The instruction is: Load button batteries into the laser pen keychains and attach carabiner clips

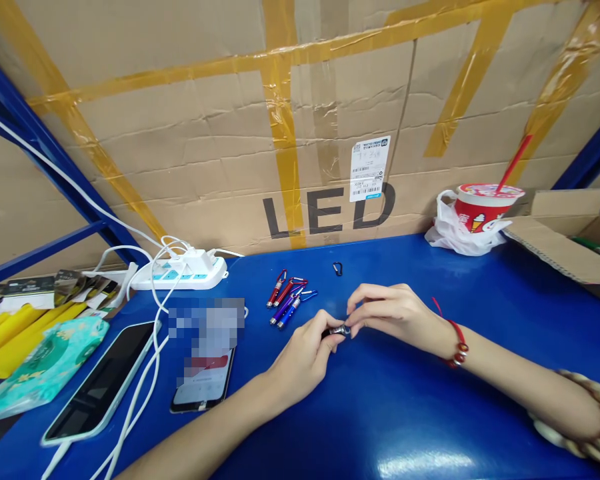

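Note:
My left hand [307, 350] is closed around a small black mini flashlight [338, 330] with a shiny silver end, most of it hidden in the fingers. From the other side, my right hand [400, 317] pinches at the silver end with thumb and fingertips; any tiny part between them is too small to make out. Just behind the hands lie several mini flashlights [289, 303] in red, purple and blue, each with a matching carabiner clip. A loose black carabiner [337, 269] rests on the blue table [380, 407] further back.
Two phones, one dark [103, 383] and one lit [205, 380], lie at left among white cables. Behind them sits a power strip [200, 270]. A tissue pack [45, 363] is far left. A red cup [480, 210] and an open carton [570, 243] stand at back right.

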Motion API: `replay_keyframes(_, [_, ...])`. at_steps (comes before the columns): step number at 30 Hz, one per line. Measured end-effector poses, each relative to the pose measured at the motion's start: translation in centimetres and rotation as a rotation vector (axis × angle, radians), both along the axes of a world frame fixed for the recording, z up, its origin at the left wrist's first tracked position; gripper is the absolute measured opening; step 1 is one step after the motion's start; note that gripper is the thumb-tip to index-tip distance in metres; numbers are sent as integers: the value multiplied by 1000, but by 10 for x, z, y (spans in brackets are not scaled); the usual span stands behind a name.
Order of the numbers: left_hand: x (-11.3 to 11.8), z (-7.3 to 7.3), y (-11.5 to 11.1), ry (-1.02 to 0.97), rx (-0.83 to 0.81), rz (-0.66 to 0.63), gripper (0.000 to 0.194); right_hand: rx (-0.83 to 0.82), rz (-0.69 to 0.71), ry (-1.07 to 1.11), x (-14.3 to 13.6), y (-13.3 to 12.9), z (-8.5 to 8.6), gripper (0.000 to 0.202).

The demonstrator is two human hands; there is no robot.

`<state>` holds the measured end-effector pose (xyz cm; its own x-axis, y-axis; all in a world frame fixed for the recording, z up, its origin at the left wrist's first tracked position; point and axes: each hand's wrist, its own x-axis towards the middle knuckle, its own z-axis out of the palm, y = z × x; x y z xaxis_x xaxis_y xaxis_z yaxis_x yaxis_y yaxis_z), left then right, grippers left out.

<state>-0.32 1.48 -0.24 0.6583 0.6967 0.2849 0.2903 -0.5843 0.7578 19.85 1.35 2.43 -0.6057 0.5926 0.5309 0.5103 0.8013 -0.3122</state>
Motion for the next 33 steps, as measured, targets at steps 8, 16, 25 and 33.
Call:
replay_keyframes(8, [-2,-3,-1,1,-16,16,6,-395,-79,188,-10,2,-2,20])
replay_keyframes(16, [-1,-9,-1,-24,86,79,6,-934,-190,364,-20,-2,-9,31])
replay_keyframes(25, [1,-6,-2,118,151,-41,37,-1072,-103,421,-42,-16,-16,32])
replay_keyframes(33, [3,-15,2,-8,54,48,32,-779,-166,391,-40,-12,-14,27])
